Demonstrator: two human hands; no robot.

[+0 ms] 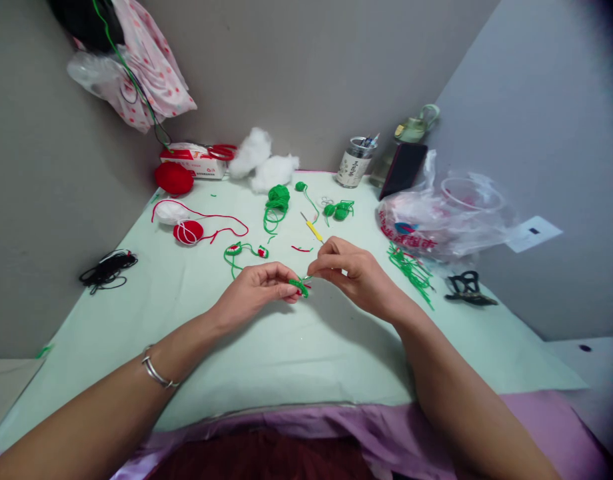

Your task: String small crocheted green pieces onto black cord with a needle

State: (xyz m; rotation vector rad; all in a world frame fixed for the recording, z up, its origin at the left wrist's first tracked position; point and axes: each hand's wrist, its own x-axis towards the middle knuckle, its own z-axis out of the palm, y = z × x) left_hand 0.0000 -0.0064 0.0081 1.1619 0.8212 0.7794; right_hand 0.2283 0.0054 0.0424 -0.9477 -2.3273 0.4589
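My left hand [271, 283] is closed, its thumb and fingers pinching a small green crocheted piece [299, 287] with some red on it. My right hand [347, 270] is closed in a pinch close to the piece's right end. Something thin and pale shows at its fingertips, too small to name. Just beyond the right knuckles is a yellow-handled crochet hook [314, 231], its metal tip pointing away. Left of the hook lie two small green-and-red crocheted pieces, one at the left [233, 249] and one nearer the hook [262, 252], with green yarn trailing from them.
Green yarn [278, 199], white stuffing [274, 173] and a pen holder [355, 163] stand toward the back. Red yarn [174, 179] sits by a tissue box [206, 165]; black cord [108, 270] is at left. Right are green strands [411, 270], a plastic bag [436, 213] and a black hair clip [469, 290].
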